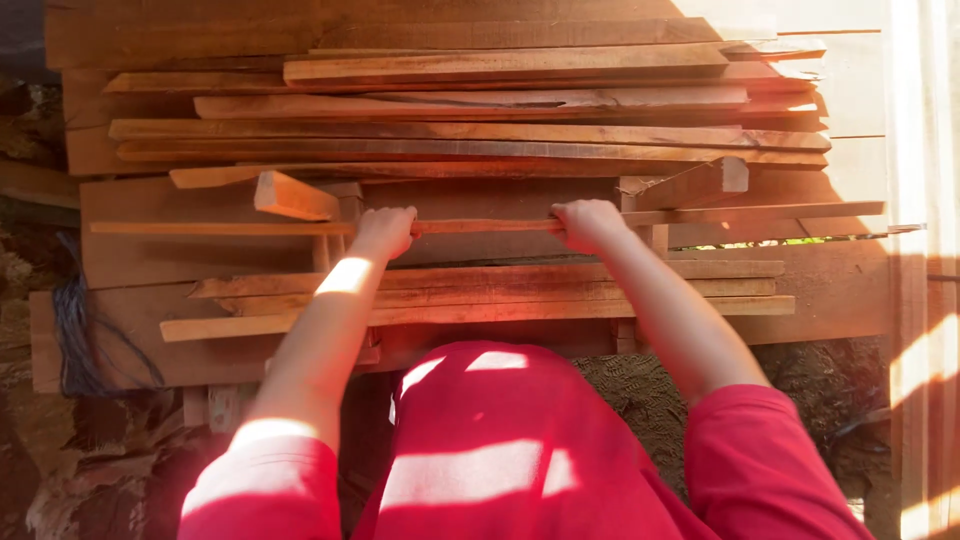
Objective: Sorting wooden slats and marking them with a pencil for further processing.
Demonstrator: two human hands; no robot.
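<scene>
Stacked timber planks (pixel 460 110) filled the worktop (pixel 840 290); left hand (pixel 383 232) and right hand (pixel 588 222) gripped one thin wooden strip (pixel 480 226) at mid-frame, not yet lifted clear.

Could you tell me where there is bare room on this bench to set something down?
Bare board shows under the thin strip, left of the left hand; another patch lies beyond the right hand, at the right end. The stacked planks crowd the back, and near slats fill the front.
</scene>
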